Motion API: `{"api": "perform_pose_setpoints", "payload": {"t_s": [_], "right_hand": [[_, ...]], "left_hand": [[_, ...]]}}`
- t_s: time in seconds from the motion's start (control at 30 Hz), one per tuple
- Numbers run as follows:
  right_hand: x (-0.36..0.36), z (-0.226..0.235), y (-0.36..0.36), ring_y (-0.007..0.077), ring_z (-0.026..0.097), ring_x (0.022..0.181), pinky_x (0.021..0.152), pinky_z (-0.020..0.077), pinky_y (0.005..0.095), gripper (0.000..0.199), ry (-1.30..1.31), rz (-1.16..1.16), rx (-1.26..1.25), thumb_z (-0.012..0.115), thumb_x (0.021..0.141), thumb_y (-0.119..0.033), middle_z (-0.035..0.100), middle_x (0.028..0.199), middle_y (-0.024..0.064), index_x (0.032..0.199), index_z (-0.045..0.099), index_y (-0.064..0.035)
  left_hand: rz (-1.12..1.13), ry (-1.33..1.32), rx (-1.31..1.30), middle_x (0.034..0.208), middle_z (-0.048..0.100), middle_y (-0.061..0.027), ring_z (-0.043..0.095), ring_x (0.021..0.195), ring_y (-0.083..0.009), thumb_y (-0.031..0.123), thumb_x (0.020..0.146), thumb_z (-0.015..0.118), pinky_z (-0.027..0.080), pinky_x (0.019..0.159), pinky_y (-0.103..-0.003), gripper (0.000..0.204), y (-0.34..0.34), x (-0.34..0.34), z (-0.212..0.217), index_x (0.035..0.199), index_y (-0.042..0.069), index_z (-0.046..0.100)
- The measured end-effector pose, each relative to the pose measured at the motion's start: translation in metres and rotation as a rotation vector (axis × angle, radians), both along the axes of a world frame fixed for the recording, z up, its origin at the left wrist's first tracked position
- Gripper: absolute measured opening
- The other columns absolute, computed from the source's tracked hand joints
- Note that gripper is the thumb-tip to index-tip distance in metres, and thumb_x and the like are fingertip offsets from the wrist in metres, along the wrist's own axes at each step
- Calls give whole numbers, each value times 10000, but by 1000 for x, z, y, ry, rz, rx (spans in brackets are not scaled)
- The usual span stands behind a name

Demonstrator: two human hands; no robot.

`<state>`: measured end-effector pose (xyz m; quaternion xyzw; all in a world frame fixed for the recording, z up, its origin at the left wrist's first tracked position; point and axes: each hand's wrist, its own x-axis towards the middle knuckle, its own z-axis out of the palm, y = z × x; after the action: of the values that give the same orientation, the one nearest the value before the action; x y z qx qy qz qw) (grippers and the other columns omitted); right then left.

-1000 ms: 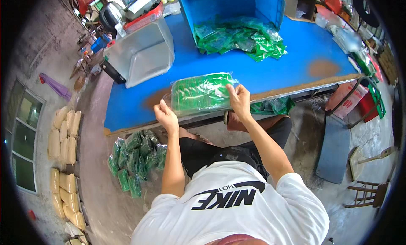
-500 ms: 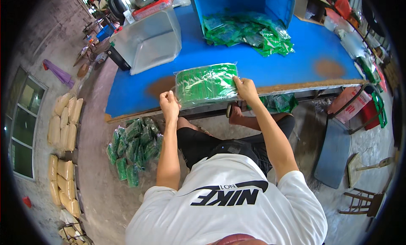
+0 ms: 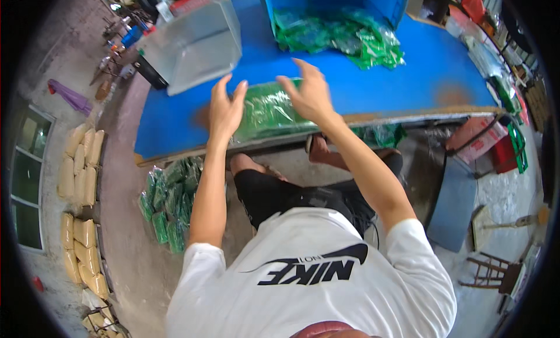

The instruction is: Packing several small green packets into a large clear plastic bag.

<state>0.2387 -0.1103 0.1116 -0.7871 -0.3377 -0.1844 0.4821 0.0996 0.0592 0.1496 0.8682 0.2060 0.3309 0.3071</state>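
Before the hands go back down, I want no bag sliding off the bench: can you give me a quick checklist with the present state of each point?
1. Clear bag of green pieces lies flat on the blue table: ok.
2. Bag clear of the table's near edge: not ok, it lies right at the edge.
3. Left hand open and free: ok, fingers spread, gripping nothing.
4. Right hand open and free: ok, raised above the bag.
5. Bag sealed: cannot tell.
6. Clear plastic bin apart from the bag: ok.
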Motion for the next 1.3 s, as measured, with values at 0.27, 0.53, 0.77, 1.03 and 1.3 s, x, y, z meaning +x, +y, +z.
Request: {"api": "perform_pose_setpoints", "payload": {"t_s": [0.27, 0.53, 0.77, 1.03, 1.3], "right_hand": [[-4, -40, -3, 483, 228, 1457, 1160, 128, 672, 847, 7, -192, -246, 582, 878, -639, 324, 1541, 275, 1477, 409, -65], [-7, -54, -32, 465, 608, 1071, 919, 470, 479, 820, 313, -108, 53, 623, 894, -561, 608, 1170, 321, 1426, 382, 14], [17, -73, -39, 288, 604, 849, 803, 485, 431, 582, 446, 34, 64, 504, 999, -505, 678, 916, 204, 1052, 646, 57], [-70, -60, -38, 113, 445, 691, 617, 382, 312, 524, 400, 190, 119, 477, 1036, -448, 514, 725, 0, 908, 588, 48], [-173, -73, -15, 56, 501, 685, 580, 411, 263, 324, 1188, 1097, -250, 687, 952, -305, 595, 751, -8, 805, 599, -30]], "left_hand": [[140, 151, -98, 1563, 244, -336, 241, 1469, -448, 667, 894, 566, 198, 1210, -482, 1052, -20, -4, -73, 1545, -61, 175], [331, -430, -341, 1227, 487, -220, 498, 1145, -306, 418, 976, 605, 384, 1027, -409, 771, -79, -35, -151, 1458, -80, 267], [341, -513, -682, 770, 560, -16, 539, 791, -170, 341, 1065, 468, 446, 783, -346, 384, -86, -38, -153, 932, 17, 626], [319, -346, -484, 918, 656, -75, 562, 890, -150, 479, 1083, 354, 450, 825, -337, 600, -48, -85, -172, 996, -38, 646], [-140, -715, -1509, 1239, 653, -77, 599, 1141, -207, 529, 1047, 370, 460, 1012, -372, 574, -15, -207, -286, 1404, 103, 509]]}}
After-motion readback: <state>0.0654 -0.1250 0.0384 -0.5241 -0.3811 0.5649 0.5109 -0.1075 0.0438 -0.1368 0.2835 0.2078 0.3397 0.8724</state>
